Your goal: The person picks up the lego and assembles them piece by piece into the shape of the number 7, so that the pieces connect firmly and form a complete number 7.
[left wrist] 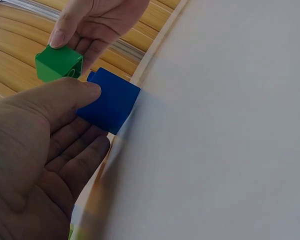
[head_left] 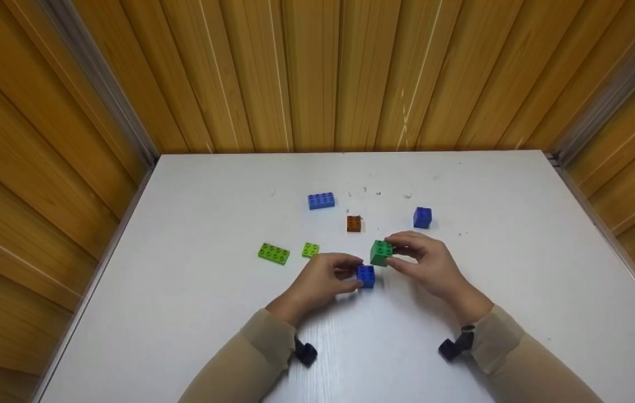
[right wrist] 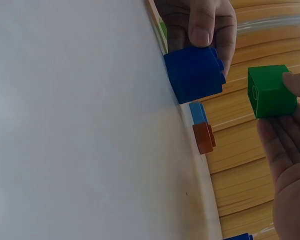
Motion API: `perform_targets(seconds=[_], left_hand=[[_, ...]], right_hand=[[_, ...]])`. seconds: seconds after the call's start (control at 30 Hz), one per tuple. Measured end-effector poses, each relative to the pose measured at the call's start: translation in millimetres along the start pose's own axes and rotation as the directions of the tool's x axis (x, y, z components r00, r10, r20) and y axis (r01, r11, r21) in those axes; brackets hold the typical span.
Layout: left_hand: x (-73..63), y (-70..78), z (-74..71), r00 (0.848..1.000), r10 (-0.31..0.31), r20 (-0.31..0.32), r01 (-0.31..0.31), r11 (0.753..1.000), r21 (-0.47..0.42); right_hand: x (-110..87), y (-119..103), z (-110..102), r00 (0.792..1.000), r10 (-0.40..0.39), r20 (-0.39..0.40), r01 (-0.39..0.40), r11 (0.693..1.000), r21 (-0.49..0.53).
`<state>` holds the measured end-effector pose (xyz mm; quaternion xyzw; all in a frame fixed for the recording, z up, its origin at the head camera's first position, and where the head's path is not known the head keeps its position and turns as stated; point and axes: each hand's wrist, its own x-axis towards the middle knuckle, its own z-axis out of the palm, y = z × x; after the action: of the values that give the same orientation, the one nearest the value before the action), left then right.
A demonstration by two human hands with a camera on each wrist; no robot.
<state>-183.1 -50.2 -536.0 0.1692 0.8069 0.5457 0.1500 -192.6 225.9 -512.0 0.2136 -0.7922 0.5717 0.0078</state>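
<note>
My left hand (head_left: 322, 278) pinches a dark blue building brick (head_left: 365, 276) between thumb and fingers, low at the white table's surface. In the left wrist view this blue brick (left wrist: 110, 100) shows a smooth side, with the thumb pressed against it. My right hand (head_left: 428, 262) grips a green building brick (head_left: 381, 253), raised above the table just beyond and to the right of the blue one. The right wrist view shows the green brick's (right wrist: 272, 91) hollow underside facing the blue brick (right wrist: 194, 75). A gap separates the two bricks.
On the white table (head_left: 194, 313) lie a lighter blue brick (head_left: 321, 201), an orange-brown brick (head_left: 354, 224), another dark blue brick (head_left: 422, 218), a long lime brick (head_left: 274, 253) and a small lime brick (head_left: 311, 249) beside the left hand. Wood-look panels (head_left: 312, 78) stand behind.
</note>
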Motion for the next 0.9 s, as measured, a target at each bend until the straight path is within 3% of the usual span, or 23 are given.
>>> perform_targets(seconds=[0.4, 0.9], left_hand=[[0.6, 2.8, -1.7, 1.000, -0.008, -0.002, 0.008, 1.000, 0.000], [0.7, -1.0, 0.4, 1.000, -0.005, 0.011, 0.006, 1.000, -0.013]], right_hand=[[-2.0, -4.6, 6.4, 0.995, -0.087, 0.053, 0.084, 0.995, 0.050], [-4.0, -1.6, 10.2, 0.987, -0.094, 0.127, 0.093, 0.996, 0.018]])
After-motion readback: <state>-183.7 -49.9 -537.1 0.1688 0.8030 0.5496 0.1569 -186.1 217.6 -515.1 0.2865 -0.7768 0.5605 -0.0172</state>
